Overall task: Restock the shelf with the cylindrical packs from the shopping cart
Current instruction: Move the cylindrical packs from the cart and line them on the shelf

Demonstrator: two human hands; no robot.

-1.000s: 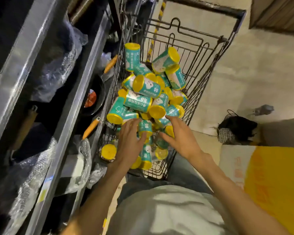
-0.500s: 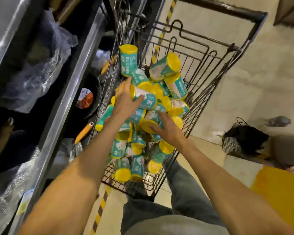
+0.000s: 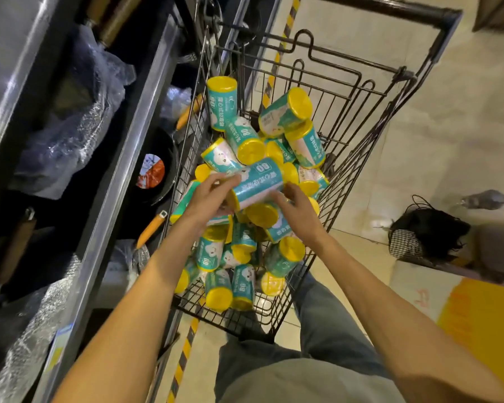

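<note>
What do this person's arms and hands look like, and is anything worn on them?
Both forearms are bare up to the frame edge: no sleeves show. The left hand and right hand wear no gloves, and no rings, watch or wristband are visible. Below are a light grey shirt and blue-grey trousers.

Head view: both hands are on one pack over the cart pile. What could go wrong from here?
1. The held pack lies sideways between the left hand and right hand; as it is raised, it may slip back into the shopping cart.
2. The loose packs lie heaped at odd angles, so lifting one may make its neighbours roll or shift.
3. The shelf edge runs close along the cart's left side, so the left hand may knock it.
</note>
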